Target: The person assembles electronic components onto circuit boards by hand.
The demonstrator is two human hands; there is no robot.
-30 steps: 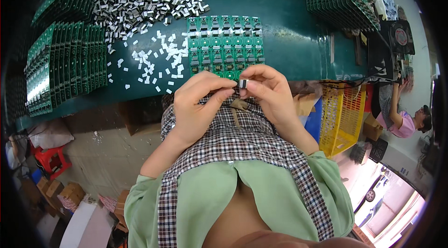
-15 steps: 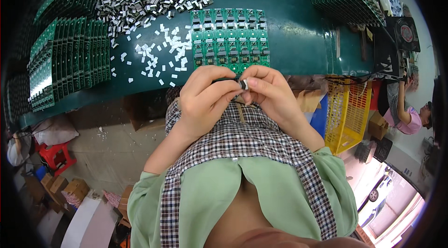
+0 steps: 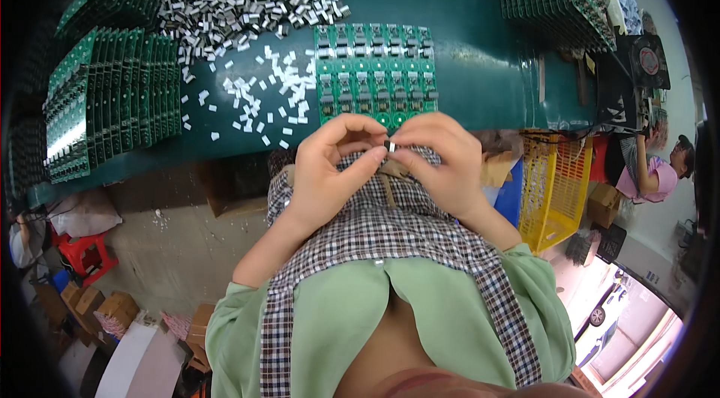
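Note:
A small black-and-white component point(image 3: 389, 146) sits between the fingertips of both hands, just off the table's front edge. My left hand point(image 3: 330, 166) pinches it from the left with thumb and fingers. From the right, my right hand point(image 3: 448, 162) grips it the same way, its fingertips close to the white face. Directly beyond the hands a green circuit board panel point(image 3: 377, 66) lies flat, carrying rows of small parts. My fingers overlap its near edge. To its left, loose white rectangular pieces point(image 3: 251, 102) are scattered on the green table point(image 3: 480, 91).
A large heap of small components point(image 3: 240, 4) covers the back left. Stacks of upright circuit boards stand at the left point(image 3: 112, 98) and far right point(image 3: 551, 1). A yellow crate point(image 3: 555, 192) is below the table's right side. A person point(image 3: 660, 177) is at far right.
Both hands have shifted slightly nearer to me, still pinching the component. My right hand's fingers are now more arched above it. The whole table scene sits a little lower in the picture.

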